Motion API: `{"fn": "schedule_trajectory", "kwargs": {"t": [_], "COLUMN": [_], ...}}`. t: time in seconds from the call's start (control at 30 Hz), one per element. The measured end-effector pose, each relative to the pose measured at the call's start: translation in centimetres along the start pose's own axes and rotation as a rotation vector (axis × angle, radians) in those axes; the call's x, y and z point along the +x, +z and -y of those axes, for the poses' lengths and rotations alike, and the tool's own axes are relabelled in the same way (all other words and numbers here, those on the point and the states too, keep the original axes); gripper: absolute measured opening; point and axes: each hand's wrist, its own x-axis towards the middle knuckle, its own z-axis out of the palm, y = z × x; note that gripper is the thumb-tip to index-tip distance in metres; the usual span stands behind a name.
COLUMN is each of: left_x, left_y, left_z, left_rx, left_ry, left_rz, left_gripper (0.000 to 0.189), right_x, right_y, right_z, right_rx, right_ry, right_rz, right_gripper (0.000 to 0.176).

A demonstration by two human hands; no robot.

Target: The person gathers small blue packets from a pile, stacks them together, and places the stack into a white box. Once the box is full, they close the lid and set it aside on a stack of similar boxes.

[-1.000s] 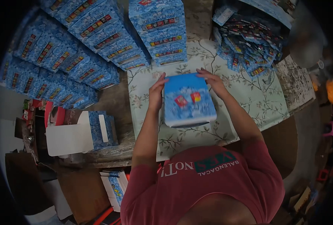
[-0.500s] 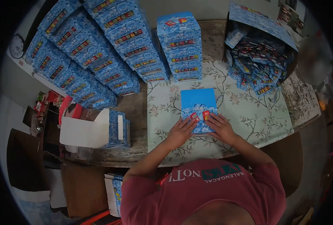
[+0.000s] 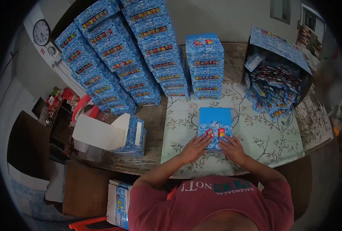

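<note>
A blue printed carton (image 3: 215,119) sits on the floral cloth in front of me, with two small red and yellow pictures on its near part. My left hand (image 3: 194,149) lies on its near left corner, fingers stretched out over the printed face. On the near right corner rests my right hand (image 3: 233,149), its fingers likewise extended and slightly apart. Both hands touch the carton from opposite sides. Their palms, and part of the carton's near edge, are hidden.
Tall stacks of matching blue cartons (image 3: 155,50) and a shorter stack (image 3: 204,69) stand behind. At right, a large box (image 3: 280,42) lies tipped with many blue packets (image 3: 275,86) spilling out. An open carton with a white flap (image 3: 97,132) stands left. Floral cloth (image 3: 263,134) covers part of the wooden table.
The whole view has shifted, so the table and stacks appear lower and farther right, and more wall shows. Both hands stay on the carton, with little visible change in their pose.
</note>
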Motion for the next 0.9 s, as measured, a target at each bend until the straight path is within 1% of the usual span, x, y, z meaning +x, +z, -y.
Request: {"fn": "schedule_trajectory", "kwargs": {"t": [0.03, 0.07, 0.1, 0.13, 0.17, 0.2, 0.23, 0.27, 0.3, 0.33, 0.37, 0.4, 0.43, 0.47, 0.5, 0.57, 0.6, 0.63, 0.7, 0.77, 0.8, 0.83, 0.87, 0.9], "left_x": [0.1, 0.1, 0.1, 0.4, 0.9, 1.2, 1.4, 1.6, 2.2, 2.9, 4.0, 5.2, 6.5, 7.8, 9.4, 13.1, 15.2, 17.3, 21.7, 25.1, 26.2, 27.0, 27.4, 27.5], "left_y": [0.0, 0.5, 0.9, 1.1, 1.4, 1.8, 1.8, 1.5, 0.1, -1.3, -3.2, -5.5, -7.5, -8.8, -10.2, -14.1, -16.3, -18.1, -20.5, -23.0, -23.3, -23.1, -23.0, -23.2], "left_z": [0.0, -0.3, -0.5, -0.5, -0.5, -0.8, -1.2, -1.4, -2.0, -2.7, -3.1, -3.4, -3.4, -3.3, -2.8, -1.3, -0.8, 0.2, 3.3, 6.5, 8.4, 10.8, 12.5, 13.5], "left_rx": [-0.016, -0.026, -0.248, -0.469, -0.475, -0.75, -1.02, -1.02, -0.937, -0.855, -0.853, -0.749, -0.648, -0.63, -0.607, -0.403, -0.362, -0.32, -0.369, -0.299, -0.295, -0.22, -0.142, -0.134], "left_ry": [-0.023, -0.012, -0.22, -0.428, -0.418, -0.46, -0.502, -0.5, -0.48, -0.457, -0.45, -0.382, -0.316, -0.213, -0.108, 0.037, 0.055, 0.071, 0.037, -0.067, -0.065, -0.182, -0.301, -0.306], "left_rz": [-0.036, -0.035, -0.163, -0.286, -0.287, -0.229, -0.161, -0.16, -0.184, -0.21, -0.215, -0.269, -0.319, -0.445, -0.573, -0.661, -0.72, -0.777, -0.886, -0.892, -0.896, -0.825, -0.75, -0.753], "left_gripper": [0.079, 0.079, 0.088, 0.096, 0.096, 0.101, 0.105, 0.105, 0.104, 0.103, 0.103, 0.104, 0.104, 0.102, 0.1, 0.092, 0.086, 0.081, 0.074, 0.067, 0.067, 0.065, 0.064, 0.064], "right_x": [0.3, 0.5, 0.2, -0.3, -0.7, -0.8, -0.8, -0.5, 0.1, 0.8, 1.3, 2.2, 3.8, 5.4, 7.1, 11.9, 14.7, 17.5, 23.5, 29.1, 31.1, 32.2, 33.2, 34.1], "right_y": [-0.7, -1.2, -0.8, 0.2, 1.1, 1.7, 2.4, 2.8, 2.0, 0.3, -1.6, -3.1, -4.7, -6.3, -8.1, -11.8, -13.4, -14.9, -16.8, -17.8, -17.5, -16.9, -16.0, -14.9], "right_z": [-0.4, -0.5, -0.4, -0.1, 0.1, 0.7, 1.6, 1.9, 2.0, 2.4, 2.6, 2.5, 2.0, 1.4, 0.7, -1.6, -2.8, -4.1, -7.4, -10.3, -11.2, -11.8, -12.3, -12.8], "right_rx": [0.059, 0.116, 0.104, 0.277, 0.449, 0.443, 0.939, 1.444, 1.446, 1.534, 1.618, 1.615, 1.526, 1.433, 1.368, 1.256, 1.213, 1.231, 1.207, 1.135, 1.107, 1.109, 0.969, 0.823], "right_ry": [-0.02, -0.04, -0.031, 0.252, 0.529, 0.534, 0.787, 1.019, 1.01, 0.998, 0.986, 0.984, 0.862, 0.745, 0.684, 0.538, 0.463, 0.453, 0.438, 0.439, 0.448, 0.441, 0.603, 0.756], "right_rz": [0.071, 0.139, 0.137, -0.094, -0.327, -0.325, -0.362, -0.387, -0.391, -0.435, -0.477, -0.482, -0.525, -0.562, -0.594, -0.657, -0.687, -0.694, -0.683, -0.646, -0.625, -0.624, -0.521, -0.412], "right_gripper": [0.05, 0.051, 0.051, 0.053, 0.055, 0.055, 0.055, 0.056, 0.056, 0.056, 0.057, 0.057, 0.057, 0.057, 0.057, 0.057, 0.057, 0.057, 0.058, 0.061, 0.064, 0.064, 0.065, 0.066]}}
